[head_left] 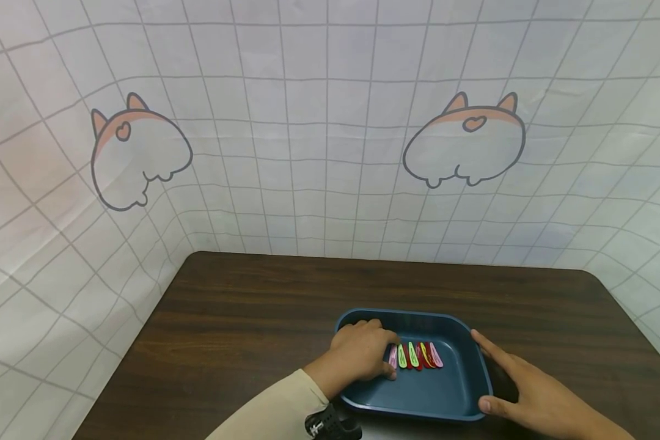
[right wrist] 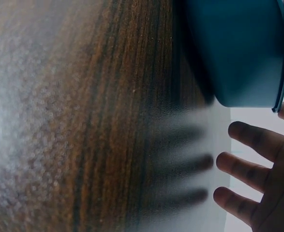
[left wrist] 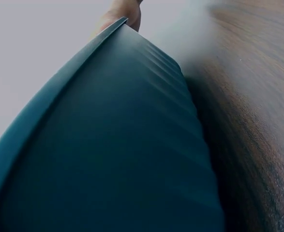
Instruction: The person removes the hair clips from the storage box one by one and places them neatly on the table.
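A row of several snap hair clips (head_left: 413, 355), pink, lime green, red and yellow, lies side by side in a dark blue tray (head_left: 434, 397). My left hand (head_left: 360, 351) reaches over the tray's left side, back upward. Its thumb and forefinger sit apart at the two ends of the leftmost pink clip (head_left: 393, 357); I cannot tell whether they grip it. My right hand (head_left: 533, 385) is at the tray's right end, thumb and forefinger spread along the rim. In the right wrist view, its other fingers (right wrist: 248, 169) extend loosely outside the tray.
The tray stands on a dark wood-grain table (head_left: 242, 318) near its front. A white grid-patterned curtain (head_left: 308, 153) with cartoon prints surrounds the table's back and sides. The tray's outer wall (left wrist: 112, 130) fills much of the left wrist view.
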Demonstrator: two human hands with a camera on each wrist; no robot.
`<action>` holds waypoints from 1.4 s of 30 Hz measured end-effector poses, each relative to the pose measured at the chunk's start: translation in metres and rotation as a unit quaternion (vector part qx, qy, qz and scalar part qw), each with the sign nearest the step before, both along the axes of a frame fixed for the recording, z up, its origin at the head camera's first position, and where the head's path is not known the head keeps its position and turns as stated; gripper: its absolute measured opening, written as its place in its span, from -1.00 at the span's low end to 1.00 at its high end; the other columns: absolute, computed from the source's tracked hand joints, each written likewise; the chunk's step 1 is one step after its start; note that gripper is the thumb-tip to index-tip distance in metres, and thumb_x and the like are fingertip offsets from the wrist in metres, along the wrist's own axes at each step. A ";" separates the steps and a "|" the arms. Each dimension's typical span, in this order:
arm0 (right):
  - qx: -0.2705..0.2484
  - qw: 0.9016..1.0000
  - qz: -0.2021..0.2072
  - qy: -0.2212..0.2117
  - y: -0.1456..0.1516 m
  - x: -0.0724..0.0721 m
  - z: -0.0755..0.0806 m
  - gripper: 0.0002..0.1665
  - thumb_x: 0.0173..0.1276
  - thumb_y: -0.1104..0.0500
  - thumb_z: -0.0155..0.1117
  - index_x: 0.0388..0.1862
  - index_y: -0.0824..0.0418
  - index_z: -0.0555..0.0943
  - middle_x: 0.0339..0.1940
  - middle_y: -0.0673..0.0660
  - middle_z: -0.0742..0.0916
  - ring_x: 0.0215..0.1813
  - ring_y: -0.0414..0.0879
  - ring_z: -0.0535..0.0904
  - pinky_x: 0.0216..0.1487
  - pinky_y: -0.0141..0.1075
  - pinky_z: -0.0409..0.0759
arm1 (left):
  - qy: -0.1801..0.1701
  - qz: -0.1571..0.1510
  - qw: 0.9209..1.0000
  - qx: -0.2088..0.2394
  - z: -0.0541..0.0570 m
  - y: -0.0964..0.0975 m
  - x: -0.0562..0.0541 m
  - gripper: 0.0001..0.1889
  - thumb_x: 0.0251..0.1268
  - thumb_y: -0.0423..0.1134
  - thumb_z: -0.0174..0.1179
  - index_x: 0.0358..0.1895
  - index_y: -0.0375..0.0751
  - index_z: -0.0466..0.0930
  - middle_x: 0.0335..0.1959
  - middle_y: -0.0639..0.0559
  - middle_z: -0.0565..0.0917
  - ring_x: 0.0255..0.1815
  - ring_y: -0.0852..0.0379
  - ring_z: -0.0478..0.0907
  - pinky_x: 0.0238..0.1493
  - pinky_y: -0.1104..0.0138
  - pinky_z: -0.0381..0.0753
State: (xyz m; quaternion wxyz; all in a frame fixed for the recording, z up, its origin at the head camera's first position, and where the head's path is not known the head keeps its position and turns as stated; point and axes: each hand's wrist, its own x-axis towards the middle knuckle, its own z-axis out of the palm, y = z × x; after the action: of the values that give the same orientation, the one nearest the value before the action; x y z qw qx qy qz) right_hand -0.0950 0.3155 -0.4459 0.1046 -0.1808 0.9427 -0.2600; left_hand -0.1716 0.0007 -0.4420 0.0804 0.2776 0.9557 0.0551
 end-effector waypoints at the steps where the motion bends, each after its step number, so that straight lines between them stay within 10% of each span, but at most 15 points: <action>1: -0.001 1.000 0.000 -0.001 0.000 0.000 0.000 0.23 0.37 -0.20 0.41 0.73 -0.15 -0.20 0.48 0.57 0.34 0.25 0.62 0.43 -0.14 0.43 0.53 | 0.000 0.000 1.000 0.001 0.000 0.000 0.000 -0.41 0.02 0.29 0.51 0.20 0.41 0.68 -0.08 0.18 0.62 -0.09 0.15 0.56 -0.20 0.20 0.57; 42: -0.012 1.000 0.010 -0.019 0.004 -0.009 0.002 0.22 0.39 -0.17 0.40 0.73 -0.15 -0.21 0.46 0.55 0.37 0.29 0.60 0.41 -0.13 0.43 0.52 | -0.019 0.012 0.998 0.052 0.001 0.003 -0.006 -0.42 0.04 0.25 0.53 0.18 0.26 0.69 -0.02 0.20 0.65 -0.03 0.18 0.58 -0.16 0.21 0.60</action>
State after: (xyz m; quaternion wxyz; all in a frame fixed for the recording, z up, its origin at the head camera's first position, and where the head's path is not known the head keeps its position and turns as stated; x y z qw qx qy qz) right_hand -0.1043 0.3196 -0.4442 0.1228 -0.1867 0.9354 -0.2741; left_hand -0.1777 0.0033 -0.4407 0.0837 0.2687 0.9531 0.1113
